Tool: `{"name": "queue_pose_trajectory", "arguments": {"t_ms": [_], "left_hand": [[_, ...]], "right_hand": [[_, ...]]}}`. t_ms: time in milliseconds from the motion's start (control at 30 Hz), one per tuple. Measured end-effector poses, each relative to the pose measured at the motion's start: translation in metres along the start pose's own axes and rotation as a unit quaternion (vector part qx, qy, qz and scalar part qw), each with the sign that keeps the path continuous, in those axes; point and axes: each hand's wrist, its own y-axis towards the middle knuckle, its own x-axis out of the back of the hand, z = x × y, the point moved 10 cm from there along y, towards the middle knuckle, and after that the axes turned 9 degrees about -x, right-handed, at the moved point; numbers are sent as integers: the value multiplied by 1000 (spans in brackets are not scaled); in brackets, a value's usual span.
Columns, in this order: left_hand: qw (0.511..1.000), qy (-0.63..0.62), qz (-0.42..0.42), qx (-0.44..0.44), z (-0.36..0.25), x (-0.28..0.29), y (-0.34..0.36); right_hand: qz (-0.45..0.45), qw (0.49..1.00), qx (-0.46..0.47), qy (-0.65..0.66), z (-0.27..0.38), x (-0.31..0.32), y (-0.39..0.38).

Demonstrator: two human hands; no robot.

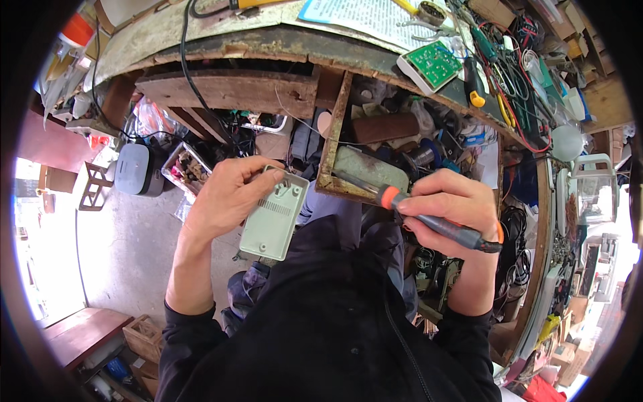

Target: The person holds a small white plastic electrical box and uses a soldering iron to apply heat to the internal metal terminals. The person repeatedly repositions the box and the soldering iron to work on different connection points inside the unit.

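My left hand [234,191] grips a pale green plastic case half [271,221] by its upper left edge. The case's inside faces up, showing a row of vent slots and small screw posts. In my right hand [449,208] is a soldering iron [435,224], grey with an orange collar, held like a pen. Its metal barrel points left over the front edge of the open drawer [328,154], apart from the case. On the bench edge above lies a green circuit board [434,65] in a white housing, beside a black and yellow screwdriver [475,84].
The worn bench [268,43] spans the far side, with a printed sheet [365,20] on it. Parts and a brown block [385,127] crowd the open drawer. Cables and tools pile up at the right. A black cord [191,67] hangs over the bench front.
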Motion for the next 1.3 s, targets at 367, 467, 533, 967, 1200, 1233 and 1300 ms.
{"name": "queue_pose_trajectory", "arguments": {"t_ms": [367, 467, 533, 967, 1200, 1233, 1300], "left_hand": [[999, -20, -37, -33, 9, 12, -6], [999, 7, -50, -17, 14, 20, -12], [999, 4, -54, -1, 20, 25, -16], [997, 65, -31, 25, 10, 22, -31], [999, -14, 22, 24, -1, -17, -11], [999, -8, 31, 40, -6, -21, -10], [998, 9, 37, 45, -10, -27, -9]], "right_hand": [[-264, 805, -192, 495, -64, -11, -27], [-271, 860, -295, 315, -79, -34, -21], [-257, 835, -252, 416, -77, -43, -21], [-243, 860, -209, 397, -41, -53, -30], [-307, 908, -127, 255, -22, -24, -46], [-310, 913, -123, 234, -19, -23, -46], [-290, 930, -126, 189, -14, -21, -48]]}}
